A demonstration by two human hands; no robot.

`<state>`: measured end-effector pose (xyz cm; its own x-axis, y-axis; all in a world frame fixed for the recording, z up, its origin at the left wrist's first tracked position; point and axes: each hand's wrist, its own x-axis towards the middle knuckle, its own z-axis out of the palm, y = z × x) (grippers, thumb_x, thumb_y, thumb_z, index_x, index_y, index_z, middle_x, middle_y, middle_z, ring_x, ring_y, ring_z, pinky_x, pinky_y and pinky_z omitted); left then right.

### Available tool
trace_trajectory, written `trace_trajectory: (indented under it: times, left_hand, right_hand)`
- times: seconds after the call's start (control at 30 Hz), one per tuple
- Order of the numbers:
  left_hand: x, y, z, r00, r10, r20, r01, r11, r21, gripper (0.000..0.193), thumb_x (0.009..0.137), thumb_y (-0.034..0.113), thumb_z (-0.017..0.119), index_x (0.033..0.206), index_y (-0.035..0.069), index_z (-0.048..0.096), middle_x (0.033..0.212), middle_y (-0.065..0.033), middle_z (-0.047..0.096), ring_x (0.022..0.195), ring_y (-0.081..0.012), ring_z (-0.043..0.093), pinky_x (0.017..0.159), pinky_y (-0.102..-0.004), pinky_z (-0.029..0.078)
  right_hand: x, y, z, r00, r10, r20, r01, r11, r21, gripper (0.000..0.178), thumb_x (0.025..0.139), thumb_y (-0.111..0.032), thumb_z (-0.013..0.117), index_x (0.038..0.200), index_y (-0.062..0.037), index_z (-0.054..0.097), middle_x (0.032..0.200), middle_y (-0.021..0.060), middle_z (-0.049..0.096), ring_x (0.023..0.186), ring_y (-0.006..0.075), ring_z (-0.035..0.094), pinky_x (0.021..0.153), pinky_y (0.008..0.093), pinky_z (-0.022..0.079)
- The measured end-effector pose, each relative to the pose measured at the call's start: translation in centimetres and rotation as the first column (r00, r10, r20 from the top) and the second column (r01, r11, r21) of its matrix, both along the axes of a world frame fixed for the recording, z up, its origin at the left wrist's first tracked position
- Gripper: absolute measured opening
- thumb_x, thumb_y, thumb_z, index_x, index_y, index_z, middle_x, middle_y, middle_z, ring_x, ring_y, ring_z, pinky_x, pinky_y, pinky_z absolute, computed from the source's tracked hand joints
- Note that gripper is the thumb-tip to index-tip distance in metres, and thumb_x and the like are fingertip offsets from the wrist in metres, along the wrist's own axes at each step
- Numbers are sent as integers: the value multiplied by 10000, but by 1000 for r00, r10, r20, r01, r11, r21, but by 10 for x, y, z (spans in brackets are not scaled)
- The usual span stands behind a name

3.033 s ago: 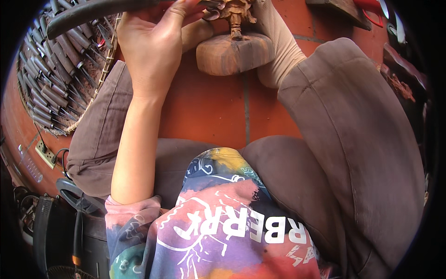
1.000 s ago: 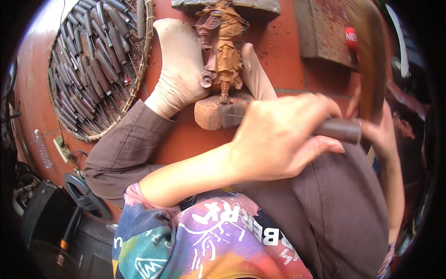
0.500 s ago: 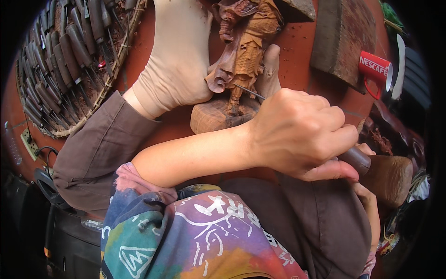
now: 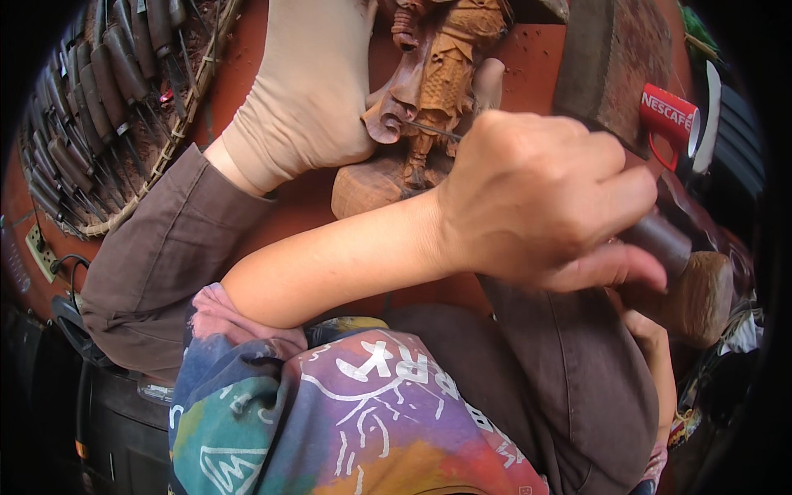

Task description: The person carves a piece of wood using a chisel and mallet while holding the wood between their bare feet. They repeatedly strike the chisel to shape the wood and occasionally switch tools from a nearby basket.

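A carved wooden figure (image 4: 452,70) on a block base (image 4: 367,190) stands between my bare feet. My left hand (image 4: 536,194) is closed round a chisel (image 4: 665,244); its thin blade reaches left to the figure's lower part, by the flowing edge of the robe. The dark handle sticks out past the little-finger side of my fist, thumb lying along it. Right by the handle's end is the head of a wooden mallet (image 4: 705,299). My right hand (image 4: 648,328), mostly hidden behind my left hand and knee, grips the mallet.
At the upper left a round woven basket (image 4: 183,136) holds many dark-handled carving tools (image 4: 103,91). A thick wooden block (image 4: 615,70) lies at the upper right, beside a red mug (image 4: 670,120) and a pale curved blade (image 4: 708,115). A power socket (image 4: 41,252) is at the left.
The mallet head has swung slightly, tilting against the chisel handle's end. My left hand and the chisel have shifted a little up and right. The whole view has moved slightly.
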<state>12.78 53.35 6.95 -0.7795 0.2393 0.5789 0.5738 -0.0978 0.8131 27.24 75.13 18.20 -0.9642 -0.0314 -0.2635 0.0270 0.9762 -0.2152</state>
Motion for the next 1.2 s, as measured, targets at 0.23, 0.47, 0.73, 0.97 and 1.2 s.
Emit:
trace_trajectory:
  times: [0.23,0.47,0.73,0.97,1.2]
  left_hand:
    - [1,5,-5,999,38,25,-40,994,97,469,670,581,706,666,144,536,560,2,445,492,-182,545,450,-310,410]
    - [3,-16,-3,999,-38,-38,40,998,54,480,656,610,705,640,170,513,562,23,425,481,-158,521,409,-283,376]
    - [1,-13,-9,997,-54,-46,59,990,126,464,671,588,730,656,160,551,562,10,449,486,-178,531,428,-298,384]
    - [-3,-23,-12,987,-107,-120,108,994,8,530,678,575,748,693,61,622,547,-27,504,462,-197,534,443,-288,403]
    - [2,-31,-8,965,-257,-45,254,964,-75,446,703,544,732,673,131,567,562,-15,487,507,-204,549,449,-318,403]
  right_hand:
    - [-10,-3,0,997,71,-33,-69,997,46,361,698,-173,772,946,-60,536,817,68,549,708,203,541,648,317,435]
    - [-21,-15,-5,986,146,-86,-137,986,94,349,701,-164,771,942,-55,544,814,78,556,701,223,548,648,324,443]
    - [-29,-25,-3,967,215,-135,-186,963,197,335,704,-153,769,937,-49,553,811,90,565,694,246,556,647,333,452]
    - [-32,-25,-19,961,244,-131,-213,953,218,323,706,-144,768,934,-44,561,809,100,573,687,266,562,647,340,460]
    - [-5,11,-52,997,-30,-64,15,976,-218,351,725,-85,749,1029,-17,588,812,142,623,707,276,612,683,316,485]
